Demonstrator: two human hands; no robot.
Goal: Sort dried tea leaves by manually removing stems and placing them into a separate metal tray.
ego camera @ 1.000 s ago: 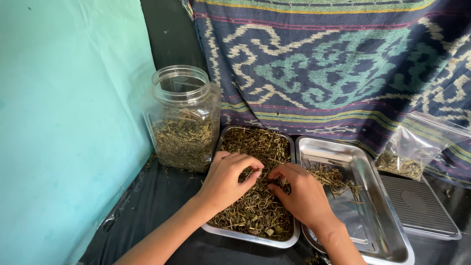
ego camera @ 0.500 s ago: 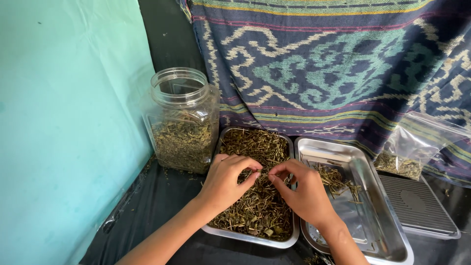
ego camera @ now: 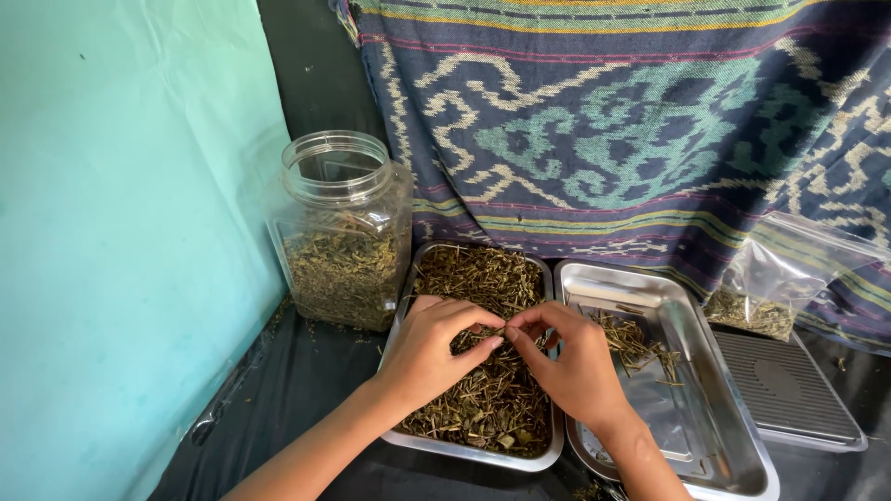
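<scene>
Both hands meet over the left steel tray, which is full of dried herb bits. The left hand and right hand pinch one thin herb stem between their fingers, just above the pile.

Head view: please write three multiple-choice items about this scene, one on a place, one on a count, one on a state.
1. Where does the clear jar stand?
A. left of the trays
B. right of the trays
C. inside a tray

2. How many metal trays are there?
A. one
B. two
C. four

3. How is the jar's top?
A. open, no lid
B. closed by a lid
C. covered by cloth

Answers: 1 A, it stands left of the full tray. 2 B, the full tray and the nearly empty tray, while the left hand and right hand meet over the dried herbs. 3 A, its mouth is bare.
</scene>
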